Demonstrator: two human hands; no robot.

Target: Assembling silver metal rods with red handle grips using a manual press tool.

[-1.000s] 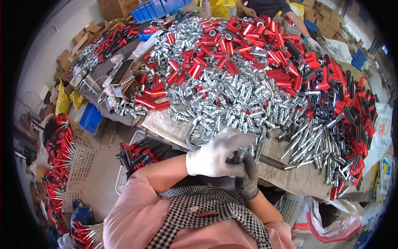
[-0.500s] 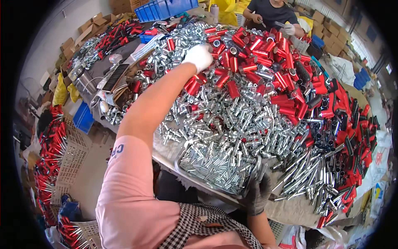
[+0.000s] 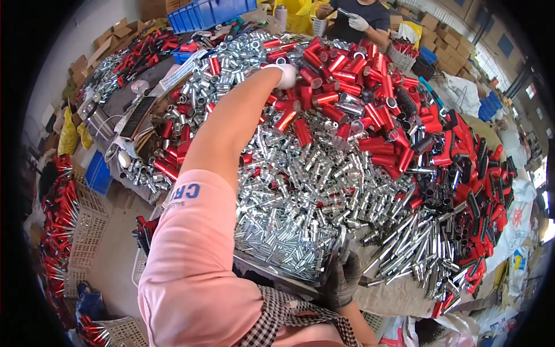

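My left hand [image 3: 284,75], in a white glove, reaches far across the heap to the near side of the red metal tubes [image 3: 312,78]. Its fingers are hidden behind the wrist and among the parts, so its grip does not show. Below the arm spread silver threaded fittings [image 3: 306,173]. A tray of small silver pins [image 3: 277,246] lies at the near edge. By the tray's right end is my right hand [image 3: 342,280], in a dark grey glove, its fingers closed together and pointing up. A silver metal edge shows at its fingertips; what it holds cannot be made out.
Long silver rods [image 3: 404,248] and red-and-black handles [image 3: 480,202] cover the table's right side. A blue crate [image 3: 211,14] stands at the back. Across the table, a co-worker's gloved hand [image 3: 358,22] holds a metal part. Crates of red-handled tools [image 3: 87,231] stand at left.
The view has shifted, moving the table leftward in it. My left arm reaches slightly farther into the red tubes, and my right hand stays by the tray's end. The co-worker's hands have risen.
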